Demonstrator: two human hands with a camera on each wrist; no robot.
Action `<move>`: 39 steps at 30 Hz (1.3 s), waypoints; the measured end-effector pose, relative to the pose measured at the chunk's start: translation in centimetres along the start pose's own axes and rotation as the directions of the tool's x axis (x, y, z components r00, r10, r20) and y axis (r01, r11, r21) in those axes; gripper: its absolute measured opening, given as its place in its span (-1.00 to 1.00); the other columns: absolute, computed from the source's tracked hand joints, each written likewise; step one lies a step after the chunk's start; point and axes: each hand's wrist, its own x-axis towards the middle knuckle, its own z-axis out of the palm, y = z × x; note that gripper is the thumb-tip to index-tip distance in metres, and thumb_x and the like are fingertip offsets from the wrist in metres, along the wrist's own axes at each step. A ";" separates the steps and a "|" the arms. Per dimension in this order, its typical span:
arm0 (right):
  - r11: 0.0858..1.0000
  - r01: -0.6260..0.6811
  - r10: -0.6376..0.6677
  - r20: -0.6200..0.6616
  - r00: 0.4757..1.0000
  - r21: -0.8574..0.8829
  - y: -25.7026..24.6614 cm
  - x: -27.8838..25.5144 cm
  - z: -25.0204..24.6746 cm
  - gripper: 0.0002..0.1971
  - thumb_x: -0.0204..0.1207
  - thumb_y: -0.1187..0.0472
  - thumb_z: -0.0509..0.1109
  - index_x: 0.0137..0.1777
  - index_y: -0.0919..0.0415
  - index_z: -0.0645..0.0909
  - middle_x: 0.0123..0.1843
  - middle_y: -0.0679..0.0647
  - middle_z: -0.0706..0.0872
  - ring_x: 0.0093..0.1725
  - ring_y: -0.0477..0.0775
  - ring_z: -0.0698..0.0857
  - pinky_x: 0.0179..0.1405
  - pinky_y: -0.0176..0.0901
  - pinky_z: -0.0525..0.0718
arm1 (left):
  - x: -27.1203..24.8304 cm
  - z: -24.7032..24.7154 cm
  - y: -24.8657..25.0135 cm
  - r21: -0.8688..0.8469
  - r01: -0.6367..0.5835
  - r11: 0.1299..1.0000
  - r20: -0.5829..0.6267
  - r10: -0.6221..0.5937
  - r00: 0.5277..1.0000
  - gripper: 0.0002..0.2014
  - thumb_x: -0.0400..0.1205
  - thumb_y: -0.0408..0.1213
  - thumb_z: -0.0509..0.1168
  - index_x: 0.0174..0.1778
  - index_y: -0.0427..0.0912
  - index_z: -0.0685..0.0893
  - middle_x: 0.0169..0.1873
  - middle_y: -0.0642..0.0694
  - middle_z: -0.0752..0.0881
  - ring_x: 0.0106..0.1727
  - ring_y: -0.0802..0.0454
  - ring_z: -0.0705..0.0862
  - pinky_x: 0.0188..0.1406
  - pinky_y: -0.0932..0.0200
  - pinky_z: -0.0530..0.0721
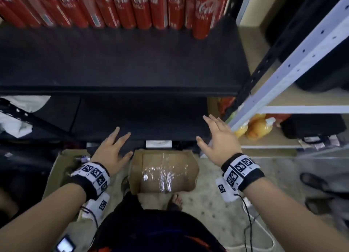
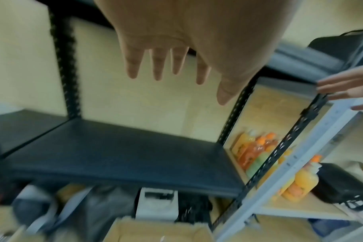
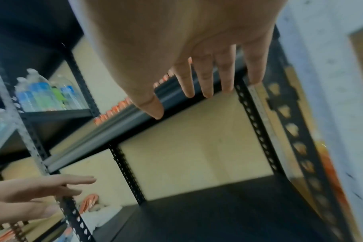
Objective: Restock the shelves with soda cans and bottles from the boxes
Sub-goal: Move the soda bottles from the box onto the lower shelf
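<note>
A row of tall red cola cans [image 1: 120, 8] stands at the back of the black shelf [image 1: 120, 62], with one can [image 1: 203, 15] further forward at the right. Below me on the floor sits a cardboard box [image 1: 164, 172] with clear tape across its bottom and no cans showing in it. My left hand [image 1: 115, 147] hovers above the box's left side, fingers spread, holding nothing. My right hand [image 1: 215, 138] is held out above the box's right side, also spread and empty. Each wrist view shows straight fingers [image 2: 157, 65] [image 3: 205, 77] in front of the lower black shelf [image 2: 122, 157].
A second cardboard box [image 1: 64, 168] lies on the floor at the left. A white metal rack [image 1: 294, 62] to the right holds orange juice bottles [image 1: 258, 127] and a black bag [image 1: 311, 127]. Water bottles [image 3: 43, 93] stand on a rack at the left. Sandals [image 1: 317, 183] lie on the floor.
</note>
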 end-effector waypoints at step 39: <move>0.607 -0.786 0.747 0.421 0.516 -0.115 16.8 -3.2 53.7 -0.28 0.64 -0.21 0.30 0.74 -0.25 0.09 0.61 0.23 0.42 0.42 0.40 0.59 0.33 0.17 0.57 | 11.8 47.3 -27.8 0.084 0.577 0.812 0.603 -0.503 0.620 -0.08 0.66 0.17 0.28 0.78 -0.16 -0.04 0.70 -0.30 0.26 0.58 -0.38 0.42 0.54 -0.22 0.45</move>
